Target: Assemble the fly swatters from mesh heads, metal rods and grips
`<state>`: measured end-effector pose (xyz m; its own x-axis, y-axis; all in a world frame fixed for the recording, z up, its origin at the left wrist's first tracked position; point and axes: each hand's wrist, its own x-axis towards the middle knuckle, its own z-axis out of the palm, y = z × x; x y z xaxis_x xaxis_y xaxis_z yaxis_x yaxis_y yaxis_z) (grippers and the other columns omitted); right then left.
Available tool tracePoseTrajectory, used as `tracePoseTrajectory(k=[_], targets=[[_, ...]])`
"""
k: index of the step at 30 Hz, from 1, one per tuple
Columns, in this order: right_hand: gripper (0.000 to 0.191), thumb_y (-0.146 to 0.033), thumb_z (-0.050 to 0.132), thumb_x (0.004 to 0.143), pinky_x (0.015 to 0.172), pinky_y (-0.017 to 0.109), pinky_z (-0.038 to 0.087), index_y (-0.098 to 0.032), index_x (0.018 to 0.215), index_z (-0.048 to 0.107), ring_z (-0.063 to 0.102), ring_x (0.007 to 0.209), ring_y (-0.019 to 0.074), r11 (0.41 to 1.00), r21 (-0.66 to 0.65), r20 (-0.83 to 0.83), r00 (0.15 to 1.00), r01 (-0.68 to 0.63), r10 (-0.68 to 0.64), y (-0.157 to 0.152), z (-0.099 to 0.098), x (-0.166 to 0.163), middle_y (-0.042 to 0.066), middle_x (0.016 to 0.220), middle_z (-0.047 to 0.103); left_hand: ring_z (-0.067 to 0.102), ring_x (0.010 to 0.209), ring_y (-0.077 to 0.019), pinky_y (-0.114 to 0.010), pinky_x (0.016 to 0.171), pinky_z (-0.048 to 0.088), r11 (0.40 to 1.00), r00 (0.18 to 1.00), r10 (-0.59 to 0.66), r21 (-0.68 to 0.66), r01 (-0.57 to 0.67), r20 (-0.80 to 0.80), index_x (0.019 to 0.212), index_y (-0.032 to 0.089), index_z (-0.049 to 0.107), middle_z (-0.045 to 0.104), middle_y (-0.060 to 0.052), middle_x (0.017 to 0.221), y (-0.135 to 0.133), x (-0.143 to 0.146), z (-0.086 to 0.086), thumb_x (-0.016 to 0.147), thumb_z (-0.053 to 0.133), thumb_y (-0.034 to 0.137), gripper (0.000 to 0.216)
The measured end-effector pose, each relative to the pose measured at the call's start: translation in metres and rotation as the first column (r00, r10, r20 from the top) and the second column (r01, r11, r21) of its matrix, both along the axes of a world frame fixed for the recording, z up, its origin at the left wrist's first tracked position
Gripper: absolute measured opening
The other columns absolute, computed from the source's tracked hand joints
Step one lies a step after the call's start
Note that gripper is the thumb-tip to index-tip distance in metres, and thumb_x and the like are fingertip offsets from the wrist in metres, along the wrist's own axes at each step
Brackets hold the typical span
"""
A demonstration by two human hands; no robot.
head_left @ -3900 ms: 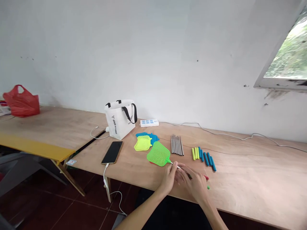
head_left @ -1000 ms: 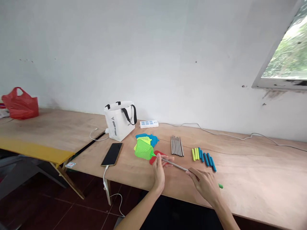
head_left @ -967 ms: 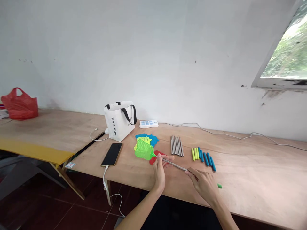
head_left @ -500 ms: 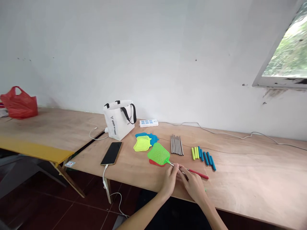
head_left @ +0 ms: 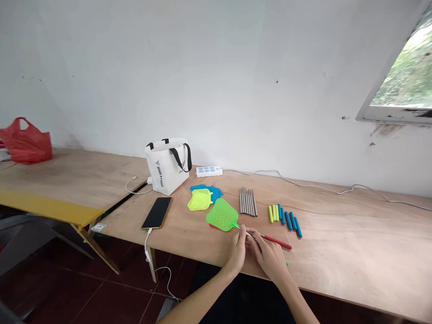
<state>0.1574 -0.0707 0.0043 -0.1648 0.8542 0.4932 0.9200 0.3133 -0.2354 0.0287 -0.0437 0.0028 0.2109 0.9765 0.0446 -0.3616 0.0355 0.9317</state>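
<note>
Left hand (head_left: 236,252) and right hand (head_left: 271,258) close together, both clamped on green swatter (head_left: 222,215)

The word "STUDIO" runs vertically in black letters down the white bag (head_left: 165,174), below a dark angular logo (head_left: 157,163); the word beside it is too blurred to read. Smaller print on the bag's other face, blue markings on the power strip (head_left: 209,171) and a sticker (head_left: 99,227) at the table's (head_left: 337,238) corner are illegible.

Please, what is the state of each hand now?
Left hand: closed, holding the green fly swatter just below its head.
Right hand: closed, holding it too, further down.
</note>
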Motion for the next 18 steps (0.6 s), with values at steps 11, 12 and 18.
tracePoseTrajectory(k=[11,12,18], targets=[[0.045,-0.039,0.024,0.107,0.057,0.025,0.038,-0.022,0.1,0.066,0.072,0.07,0.0193,1.0,0.005,0.065,0.998,0.025,-0.025,0.002,-0.004,0.0,0.005,0.08,0.076,0.069,0.096,-0.0292,-0.036,0.084,0.052,0.999,0.999,0.028,-0.033,-0.027,0.031,0.087,0.015,0.072,0.074,-0.013,0.095,0.003,-0.002,0.0,0.083,0.058,0.076,0.062],[0.045,-0.039,0.024,0.108,0.057,0.024,0.038,-0.023,0.101,0.065,0.072,0.069,0.0191,1.0,0.005,0.059,0.998,0.025,-0.025,0.002,-0.004,0.0,0.005,0.079,0.076,0.069,0.096,-0.0291,-0.036,0.085,0.052,0.999,0.999,0.026,-0.036,-0.025,0.039,0.087,0.015,0.072,0.075,-0.013,0.096,0.002,-0.003,0.002,0.083,0.059,0.075,0.061],[0.046,-0.041,0.024,0.107,0.056,0.024,0.036,-0.024,0.099,0.066,0.071,0.068,0.0183,1.0,-0.007,0.015,1.0,0.018,-0.018,0.003,-0.003,-0.005,0.004,0.082,0.077,0.069,0.103,-0.0311,-0.039,0.09,0.051,0.998,0.993,0.058,-0.04,-0.054,0.104,0.084,0.017,0.072,0.075,-0.014,0.099,-0.003,-0.002,0.006,0.079,0.064,0.075,0.059]])
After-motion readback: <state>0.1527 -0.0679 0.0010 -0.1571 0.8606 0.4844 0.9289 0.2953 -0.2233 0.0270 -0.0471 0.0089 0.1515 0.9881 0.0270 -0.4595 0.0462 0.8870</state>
